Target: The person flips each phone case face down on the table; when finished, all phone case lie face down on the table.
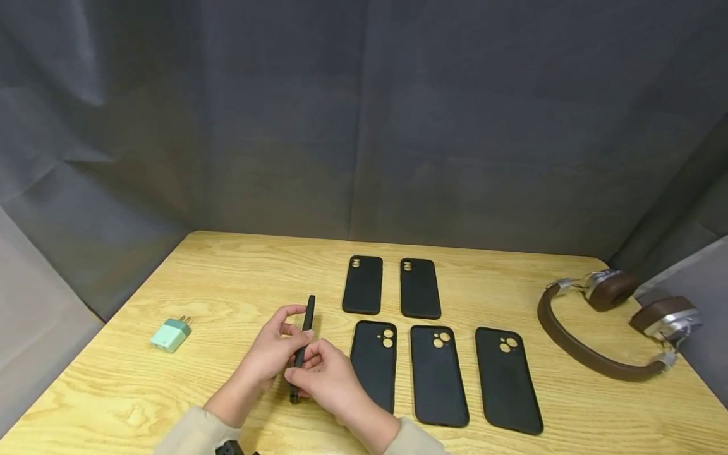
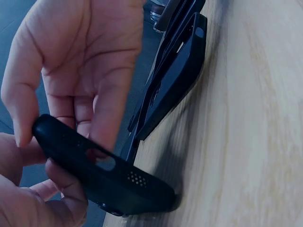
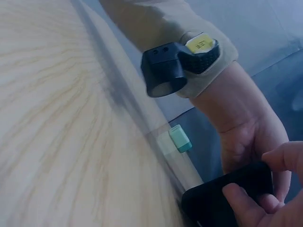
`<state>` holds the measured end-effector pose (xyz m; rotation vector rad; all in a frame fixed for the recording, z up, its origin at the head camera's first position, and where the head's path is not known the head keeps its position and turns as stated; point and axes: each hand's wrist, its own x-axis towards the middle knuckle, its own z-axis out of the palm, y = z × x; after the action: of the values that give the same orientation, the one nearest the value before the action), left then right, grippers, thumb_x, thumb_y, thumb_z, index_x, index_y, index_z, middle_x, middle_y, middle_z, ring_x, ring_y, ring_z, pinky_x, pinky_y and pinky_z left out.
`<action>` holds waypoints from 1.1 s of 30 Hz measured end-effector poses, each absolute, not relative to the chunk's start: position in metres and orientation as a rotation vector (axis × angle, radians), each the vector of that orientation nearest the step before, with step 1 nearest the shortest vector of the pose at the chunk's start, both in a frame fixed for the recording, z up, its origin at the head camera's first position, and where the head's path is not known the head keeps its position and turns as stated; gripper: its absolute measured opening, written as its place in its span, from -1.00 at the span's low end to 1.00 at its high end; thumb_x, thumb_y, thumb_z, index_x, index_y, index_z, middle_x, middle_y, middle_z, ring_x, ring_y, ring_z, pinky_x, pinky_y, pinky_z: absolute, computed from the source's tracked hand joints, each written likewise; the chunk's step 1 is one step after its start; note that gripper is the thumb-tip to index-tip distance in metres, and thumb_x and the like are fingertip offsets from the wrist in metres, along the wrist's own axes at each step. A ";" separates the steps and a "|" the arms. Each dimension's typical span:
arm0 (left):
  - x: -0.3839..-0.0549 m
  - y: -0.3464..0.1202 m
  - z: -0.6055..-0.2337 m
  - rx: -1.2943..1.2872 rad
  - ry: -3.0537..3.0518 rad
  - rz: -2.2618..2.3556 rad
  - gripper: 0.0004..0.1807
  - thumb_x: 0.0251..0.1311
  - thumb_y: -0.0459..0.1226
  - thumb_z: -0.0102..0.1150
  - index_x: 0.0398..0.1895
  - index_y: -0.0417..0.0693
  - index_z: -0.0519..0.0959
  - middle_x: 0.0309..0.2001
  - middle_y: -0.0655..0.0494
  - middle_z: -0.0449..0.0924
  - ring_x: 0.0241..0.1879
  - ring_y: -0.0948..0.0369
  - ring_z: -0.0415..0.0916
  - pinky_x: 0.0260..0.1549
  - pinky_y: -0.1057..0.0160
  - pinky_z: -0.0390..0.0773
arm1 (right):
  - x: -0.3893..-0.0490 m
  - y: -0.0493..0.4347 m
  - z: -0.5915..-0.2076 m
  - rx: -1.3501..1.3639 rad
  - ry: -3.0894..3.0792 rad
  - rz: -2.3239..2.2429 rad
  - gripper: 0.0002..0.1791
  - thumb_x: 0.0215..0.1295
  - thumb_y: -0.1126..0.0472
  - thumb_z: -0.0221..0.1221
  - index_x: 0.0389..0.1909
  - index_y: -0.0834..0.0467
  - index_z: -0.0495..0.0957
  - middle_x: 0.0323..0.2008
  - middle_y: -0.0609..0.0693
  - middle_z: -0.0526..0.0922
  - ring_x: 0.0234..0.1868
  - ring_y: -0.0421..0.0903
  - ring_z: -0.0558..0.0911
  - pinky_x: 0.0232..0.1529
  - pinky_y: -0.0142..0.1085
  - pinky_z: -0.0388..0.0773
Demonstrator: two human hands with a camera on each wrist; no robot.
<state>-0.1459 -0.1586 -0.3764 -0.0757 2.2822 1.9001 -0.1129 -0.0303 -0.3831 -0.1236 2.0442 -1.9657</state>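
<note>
I monitor both hands on one item: a black phone case [image 1: 309, 319] standing on its long edge, its length running away from the wearer. Left hand [image 1: 275, 349]: thumb and fingers pinch the far half; the far end projects past the fingertips. Right hand [image 1: 331, 378]: thumb and fingers pinch the near half; the near end projects past the thumb. On the left wrist feed I read a slot and a group of small holes in the case's end. The lower side is close to the wooden table [image 1: 239, 272]; I cannot confirm contact. Location: left of the nearest flat case [image 1: 373, 360], which the right arm partly hides, and right of the green adapter [image 1: 172, 335], well apart.
</note>
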 end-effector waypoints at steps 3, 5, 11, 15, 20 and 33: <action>-0.145 -0.162 -0.377 -0.071 2.254 1.916 -0.50 0.22 -0.27 0.12 0.24 -0.04 0.31 -0.26 -0.02 0.36 -0.48 0.20 0.36 -0.52 0.30 0.42 | -0.113 -0.030 -0.382 -0.096 2.018 -1.985 -0.77 0.01 0.35 0.27 -0.36 0.24 0.40 -0.45 0.01 0.44 -0.50 -0.18 0.52 -0.44 -0.26 0.61; -0.144 -0.165 -0.378 -0.091 2.229 1.942 -0.52 0.25 -0.23 0.08 0.23 -0.06 0.31 -0.26 -0.01 0.36 -0.45 0.20 0.35 -0.47 0.30 0.44 | -0.113 -0.030 -0.381 -0.081 2.000 -1.999 -0.76 0.02 0.35 0.26 -0.34 0.25 0.39 -0.45 0.02 0.44 -0.51 -0.17 0.52 -0.43 -0.24 0.61; -0.143 -0.177 -0.387 -0.146 2.159 1.976 -0.53 0.33 -0.19 -0.05 0.26 -0.15 0.27 -0.06 -0.10 0.36 -0.19 0.15 0.39 -0.23 0.27 0.48 | -0.115 -0.028 -0.374 -0.078 1.952 -2.055 -0.74 0.04 0.34 0.25 -0.29 0.27 0.38 -0.43 0.03 0.43 -0.50 -0.17 0.53 -0.39 -0.22 0.61; -0.142 -0.183 -0.396 -0.060 2.039 1.967 -0.46 0.37 -0.16 -0.14 0.33 -0.22 0.12 0.11 -0.21 0.37 -0.02 0.12 0.46 -0.08 0.22 0.48 | -0.115 -0.026 -0.370 -0.125 1.913 -2.108 -0.73 0.05 0.34 0.24 -0.25 0.30 0.39 -0.40 0.03 0.45 -0.45 -0.19 0.55 -0.36 -0.24 0.61; -0.142 -0.186 -0.402 0.044 1.896 1.975 -0.40 0.38 -0.11 -0.18 0.36 -0.25 0.03 0.01 -0.04 0.52 -0.03 0.20 0.50 -0.05 0.22 0.44 | -0.115 -0.026 -0.369 -0.169 1.854 -2.169 -0.72 0.06 0.35 0.21 -0.21 0.33 0.38 -0.37 0.04 0.47 -0.41 -0.19 0.57 -0.34 -0.27 0.61; -0.145 -0.194 -0.406 -0.086 1.966 2.085 -0.46 0.30 -0.30 -0.07 0.33 -0.12 0.12 -0.22 0.11 0.60 -0.21 0.23 0.55 -0.16 0.27 0.47 | -0.115 -0.017 -0.376 -0.082 1.886 -2.136 -0.74 0.08 0.38 0.20 -0.21 0.36 0.43 -0.51 -0.02 0.47 -0.52 -0.19 0.59 -0.40 -0.27 0.62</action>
<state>-0.1450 -0.1941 -0.4059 -0.0860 1.9665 2.0847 -0.1145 -0.0168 -0.3762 -0.0818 1.8860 -2.1360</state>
